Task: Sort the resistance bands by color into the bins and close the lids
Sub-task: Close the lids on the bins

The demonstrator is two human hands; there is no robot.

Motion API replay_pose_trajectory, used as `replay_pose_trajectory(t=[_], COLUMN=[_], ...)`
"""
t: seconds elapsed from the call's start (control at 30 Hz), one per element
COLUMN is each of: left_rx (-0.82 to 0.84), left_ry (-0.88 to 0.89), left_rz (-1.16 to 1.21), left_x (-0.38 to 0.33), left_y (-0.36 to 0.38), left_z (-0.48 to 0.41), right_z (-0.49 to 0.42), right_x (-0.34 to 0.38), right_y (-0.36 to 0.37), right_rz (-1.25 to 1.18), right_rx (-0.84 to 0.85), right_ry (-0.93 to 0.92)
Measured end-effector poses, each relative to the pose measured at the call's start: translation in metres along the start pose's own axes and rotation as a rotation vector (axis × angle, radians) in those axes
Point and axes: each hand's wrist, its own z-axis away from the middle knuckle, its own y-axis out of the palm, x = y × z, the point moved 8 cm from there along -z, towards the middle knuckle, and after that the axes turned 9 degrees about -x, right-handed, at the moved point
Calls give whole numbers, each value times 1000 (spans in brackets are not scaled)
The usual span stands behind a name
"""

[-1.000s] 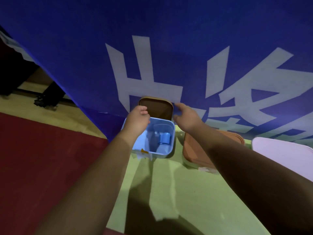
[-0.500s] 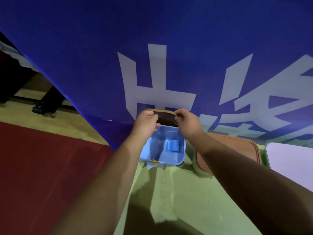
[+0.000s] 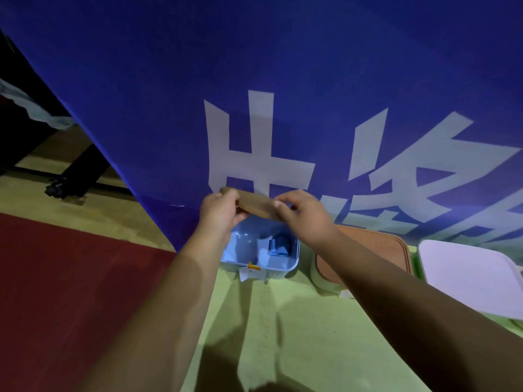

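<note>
Left hand (image 3: 219, 212) and right hand (image 3: 304, 215) grip brown lid (image 3: 256, 205) by its ends, axis 10-to-4 o'clock; blue bin (image 3: 283, 269) open just below, 6 o'clock.

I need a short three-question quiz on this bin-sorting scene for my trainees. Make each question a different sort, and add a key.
1. Fill the gap: the rolled band inside the blue bin is ____ in color.
2. True or false: the blue bin is already closed.
3. Who holds the brown lid above the blue bin?
A. nobody
B. one hand alone
C. the left hand and the right hand together

Key: 1 blue; 2 false; 3 C.
</note>
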Motion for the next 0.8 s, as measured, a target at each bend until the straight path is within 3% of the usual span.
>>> replay_pose_trajectory(t=[0.07, 0.13, 0.23, 0.47, 0.67, 0.8], left_rx=[-13, -10, 23, -61, -118, -143], left_ry=[6, 12, 29, 253, 429, 464], left_rz=[-8, -28, -83, -395, -1080, -1206], left_x=[0, 4, 14, 38, 49, 55], left_y=[-14, -28, -45, -69, -67, -69], left_z=[0, 0, -1, -22, -45, -50], right_z=[2, 10, 27, 42, 44, 45], right_x=[-25, -56, -77, -97, -109, -105], right_y=[-13, -20, -16, 10, 31, 40], right_rz=[147, 239, 126, 93, 131, 143], right_rx=[-66, -18, 71, 93, 106, 116], right_ry=[160, 397, 606, 608, 578, 566])
